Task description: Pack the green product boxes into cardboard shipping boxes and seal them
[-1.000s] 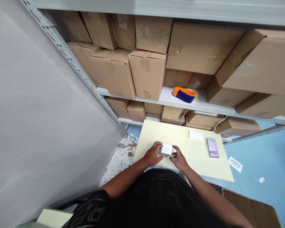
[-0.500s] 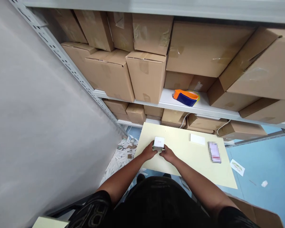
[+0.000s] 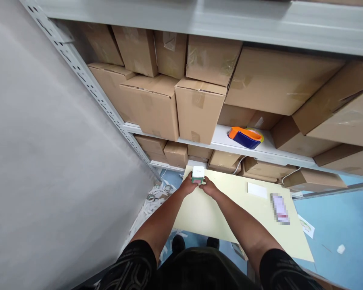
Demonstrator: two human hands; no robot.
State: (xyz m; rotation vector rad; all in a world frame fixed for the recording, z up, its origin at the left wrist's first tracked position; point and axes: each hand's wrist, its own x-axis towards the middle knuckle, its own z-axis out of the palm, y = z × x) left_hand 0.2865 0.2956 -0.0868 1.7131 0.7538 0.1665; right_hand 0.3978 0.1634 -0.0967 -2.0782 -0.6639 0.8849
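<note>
A small box (image 3: 198, 174) with a white top and a green front side is between my two hands, over the far left part of the pale yellow table (image 3: 205, 213). My left hand (image 3: 187, 185) is closed on its left side, thumb near the lower front edge. At the box's right front corner, my right hand (image 3: 209, 187) grips with bent fingers. Small print on the white top is too small to read. Whether the box touches the table or is held just above it, I cannot tell.
On the table's right lie a flat white box (image 3: 257, 190) and a blurred-out phone-like object (image 3: 280, 208). Shelves beyond hold several cardboard boxes (image 3: 199, 106) and an orange and blue tape dispenser (image 3: 245, 137). Paper scraps (image 3: 145, 213) cover the floor at left, beside a grey wall (image 3: 54, 161).
Both hands have moved the small box away from me, toward the table's far left edge. Its green front now shows. The camera view has tilted, so the shelves appear lower.
</note>
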